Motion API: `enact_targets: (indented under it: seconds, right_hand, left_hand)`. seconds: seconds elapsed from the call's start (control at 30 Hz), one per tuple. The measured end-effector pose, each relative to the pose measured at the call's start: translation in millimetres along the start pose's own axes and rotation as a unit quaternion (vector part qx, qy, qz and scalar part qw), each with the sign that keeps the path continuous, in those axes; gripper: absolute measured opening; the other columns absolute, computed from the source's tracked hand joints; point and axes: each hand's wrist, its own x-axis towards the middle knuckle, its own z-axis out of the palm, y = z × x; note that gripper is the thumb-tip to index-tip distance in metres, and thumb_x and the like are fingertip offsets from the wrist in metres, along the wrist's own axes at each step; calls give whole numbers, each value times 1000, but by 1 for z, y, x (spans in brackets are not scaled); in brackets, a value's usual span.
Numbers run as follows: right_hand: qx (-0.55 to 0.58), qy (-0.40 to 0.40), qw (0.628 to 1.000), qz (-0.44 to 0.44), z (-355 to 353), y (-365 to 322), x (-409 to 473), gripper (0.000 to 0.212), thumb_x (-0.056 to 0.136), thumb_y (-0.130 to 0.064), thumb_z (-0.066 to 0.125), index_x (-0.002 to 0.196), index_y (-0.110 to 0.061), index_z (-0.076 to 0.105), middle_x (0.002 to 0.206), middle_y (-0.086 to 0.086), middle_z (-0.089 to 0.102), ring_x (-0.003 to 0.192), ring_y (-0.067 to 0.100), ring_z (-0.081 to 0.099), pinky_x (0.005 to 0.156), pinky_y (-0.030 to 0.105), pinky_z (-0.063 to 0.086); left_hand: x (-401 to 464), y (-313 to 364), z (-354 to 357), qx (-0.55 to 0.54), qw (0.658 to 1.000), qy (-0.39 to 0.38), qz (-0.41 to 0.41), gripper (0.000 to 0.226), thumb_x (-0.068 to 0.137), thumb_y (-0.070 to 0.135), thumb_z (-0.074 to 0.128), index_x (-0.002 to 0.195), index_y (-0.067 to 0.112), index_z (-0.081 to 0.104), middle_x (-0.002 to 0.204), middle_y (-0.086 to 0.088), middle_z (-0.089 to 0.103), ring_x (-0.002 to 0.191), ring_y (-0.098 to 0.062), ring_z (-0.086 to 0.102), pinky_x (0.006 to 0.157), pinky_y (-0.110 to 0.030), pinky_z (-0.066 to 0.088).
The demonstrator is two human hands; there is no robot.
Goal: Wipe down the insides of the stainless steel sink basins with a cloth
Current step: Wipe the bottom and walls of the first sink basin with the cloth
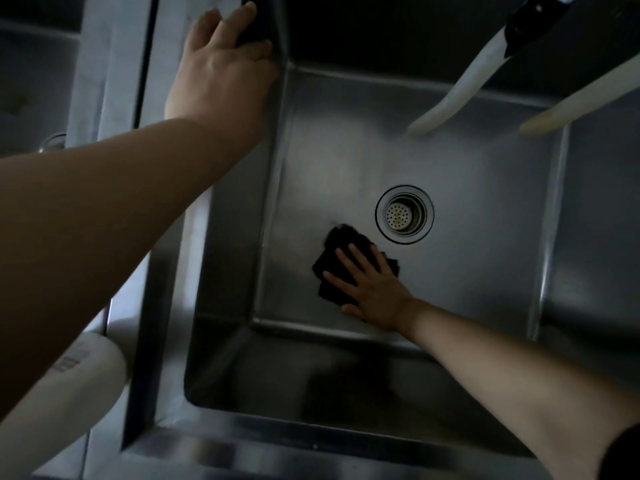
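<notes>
- Cloth [349, 261], dark and crumpled, lies on the floor of the sink basin [467, 271], just at 8 o'clock of the drain [404, 213].
- Right hand [372, 289] presses it flat, fingers straight and spread.
- Left hand [221, 71] rests on the basin's rim at 11 o'clock, fingers relaxed, curling over the edge.
- Two pale spouts [460, 91] overhang the basin at 1 o'clock, well apart from the cloth.

My right hand [372, 292] hides most of the dark cloth [341, 247]; the top edge cuts off both pale spouts [457, 95].
</notes>
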Motion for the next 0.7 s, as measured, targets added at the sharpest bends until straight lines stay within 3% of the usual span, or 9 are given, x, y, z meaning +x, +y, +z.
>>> enact_targets:
  seconds: [0.13,0.27,0.43,0.57,0.6,0.7]
  right_hand:
    - [14,-36,994,-105,-1,-43,45,60,97,-53,32,149,-37,8,155,5,-15,137,31,-26,103,58,-24]
    - [17,-69,986,-153,-6,-80,72,55,98,-45,36,149,-39,15,159,5,-12,143,30,-20,98,50,-33]
    - [17,-76,979,-187,3,-70,50,54,98,-40,39,148,-40,18,159,1,-7,144,26,-16,96,44,-37]
    - [15,-48,982,-183,21,-32,-1,55,97,-38,42,147,-40,19,159,0,-3,141,25,-20,102,46,-32]
    - [11,-37,983,-179,23,-20,-17,56,96,-39,45,147,-40,23,158,0,1,142,26,-16,106,50,-24]
    - [-10,-15,989,-146,27,19,-70,63,82,-45,66,140,-41,40,152,2,31,140,30,25,109,57,19]
  left_hand:
    - [0,-1,1,6,1000,0,-4,36,84,9,52,118,6,63,136,-12,54,142,-30,21,115,-49,15]
    - [2,-2,4,7,1000,8,-3,36,86,10,47,118,7,63,135,-9,55,142,-29,22,115,-48,16]
    - [1,-2,4,13,1000,11,-4,38,87,14,44,120,8,62,135,-8,55,141,-29,24,115,-44,16]
    - [0,1,3,18,1000,13,-1,37,88,12,44,121,6,61,135,-12,55,142,-31,24,115,-46,16]
    - [0,2,3,22,1000,12,0,37,88,12,44,121,5,61,135,-12,55,141,-31,24,114,-46,17]
    - [-3,8,1,42,999,4,10,36,89,12,43,118,-1,60,134,-17,54,140,-34,25,113,-50,19]
